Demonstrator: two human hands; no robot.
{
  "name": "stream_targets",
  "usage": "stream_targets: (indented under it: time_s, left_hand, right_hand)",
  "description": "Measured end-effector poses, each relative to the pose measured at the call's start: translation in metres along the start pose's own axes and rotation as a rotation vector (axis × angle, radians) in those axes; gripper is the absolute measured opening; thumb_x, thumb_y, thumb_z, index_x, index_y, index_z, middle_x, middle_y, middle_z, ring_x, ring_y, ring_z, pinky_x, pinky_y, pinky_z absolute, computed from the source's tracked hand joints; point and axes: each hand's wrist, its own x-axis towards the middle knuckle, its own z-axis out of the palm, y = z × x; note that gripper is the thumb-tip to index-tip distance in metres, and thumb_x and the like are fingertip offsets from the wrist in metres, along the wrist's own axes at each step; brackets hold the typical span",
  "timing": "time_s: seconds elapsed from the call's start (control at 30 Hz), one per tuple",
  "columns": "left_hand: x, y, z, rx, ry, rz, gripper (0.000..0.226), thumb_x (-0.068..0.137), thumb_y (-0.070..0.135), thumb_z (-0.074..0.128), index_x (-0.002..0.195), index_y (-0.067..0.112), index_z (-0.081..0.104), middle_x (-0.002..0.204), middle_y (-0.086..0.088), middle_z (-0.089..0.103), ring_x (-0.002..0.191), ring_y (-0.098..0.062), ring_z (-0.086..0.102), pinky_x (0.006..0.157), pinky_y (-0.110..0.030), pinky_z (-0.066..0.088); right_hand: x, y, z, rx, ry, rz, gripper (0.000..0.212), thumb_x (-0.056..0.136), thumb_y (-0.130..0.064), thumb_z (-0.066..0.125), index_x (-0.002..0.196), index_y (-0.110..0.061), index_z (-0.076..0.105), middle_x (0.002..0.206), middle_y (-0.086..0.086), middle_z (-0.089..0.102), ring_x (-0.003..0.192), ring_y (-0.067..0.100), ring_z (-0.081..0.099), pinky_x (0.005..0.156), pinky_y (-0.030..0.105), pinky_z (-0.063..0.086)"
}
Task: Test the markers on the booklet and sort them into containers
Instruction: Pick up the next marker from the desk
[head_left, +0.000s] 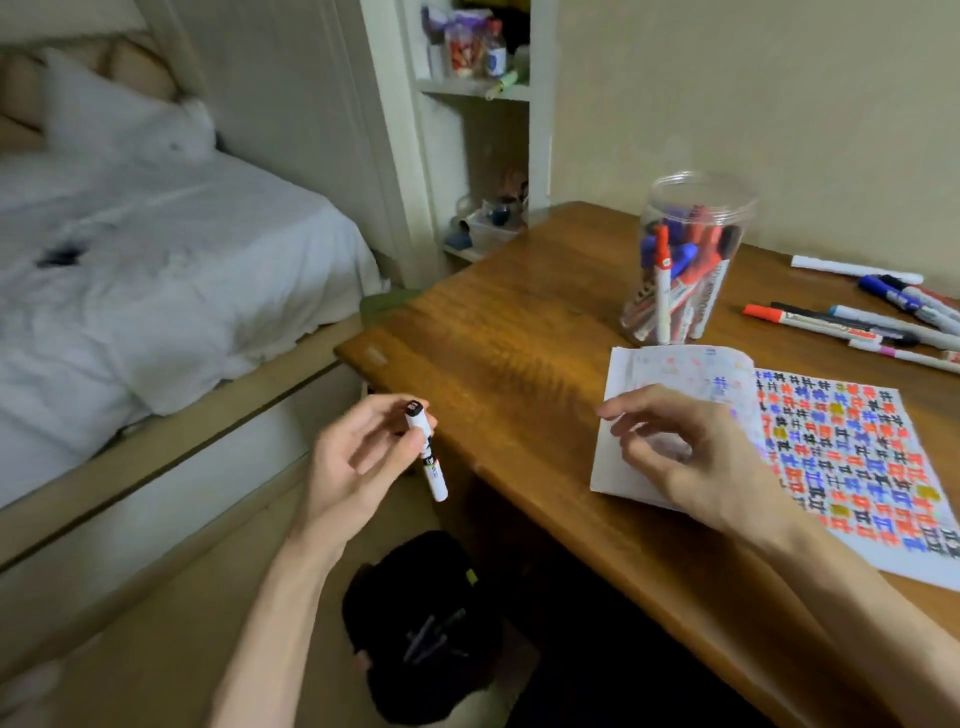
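Observation:
My left hand (358, 457) grips a white marker with a black cap (427, 451), held off the table's left edge, above a black bin (415, 623) on the floor that holds a few dark markers. My right hand (685, 457) hovers over the left page of the open booklet (841, 467), fingers loosely curled and holding nothing. The booklet's right page is covered in red, blue and black test marks. A clear plastic jar (685, 260) with several markers stands behind the booklet. Several loose markers (852, 322) lie at the table's right.
The wooden table (509, 332) fills the right side. A bed with white sheets (156, 260) stands to the left, close to the table's corner. A white shelf unit (478, 130) with small items is behind the table, against the wall.

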Motion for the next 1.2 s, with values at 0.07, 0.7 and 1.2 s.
stream_targets:
  time_s: [0.07, 0.7, 1.2]
  left_hand:
    - [-0.010, -0.013, -0.007, 0.005, 0.021, -0.047, 0.023, 0.093, 0.005, 0.069, 0.115, 0.006, 0.069, 0.108, -0.009, 0.076, 0.108, -0.026, 0.072, 0.093, -0.023, 0.055]
    - [0.038, 0.022, 0.076, 0.040, -0.184, 0.082, 0.018, 0.091, 0.017, 0.071, 0.110, 0.018, 0.073, 0.106, 0.001, 0.076, 0.109, -0.025, 0.070, 0.097, -0.035, 0.057]
    - [0.094, 0.052, 0.301, 0.097, -0.744, 0.216, 0.024, 0.097, 0.023, 0.071, 0.121, 0.026, 0.068, 0.110, 0.013, 0.073, 0.111, -0.006, 0.067, 0.094, -0.025, 0.056]
  right_hand:
    - [0.004, 0.000, 0.005, 0.003, -0.007, -0.009, 0.037, 0.093, 0.002, 0.068, 0.109, -0.031, 0.077, 0.104, -0.015, 0.075, 0.105, 0.011, 0.071, 0.093, 0.024, 0.056]
    - [-0.011, 0.016, -0.036, -0.054, 0.090, 0.058, 0.034, 0.095, -0.004, 0.067, 0.107, -0.033, 0.077, 0.110, -0.015, 0.075, 0.102, 0.009, 0.072, 0.091, 0.023, 0.059]
    - [-0.112, 0.062, -0.153, -0.161, 0.389, 0.291, 0.024, 0.096, -0.010, 0.068, 0.111, -0.028, 0.076, 0.114, -0.018, 0.074, 0.103, 0.001, 0.070, 0.087, 0.017, 0.058]
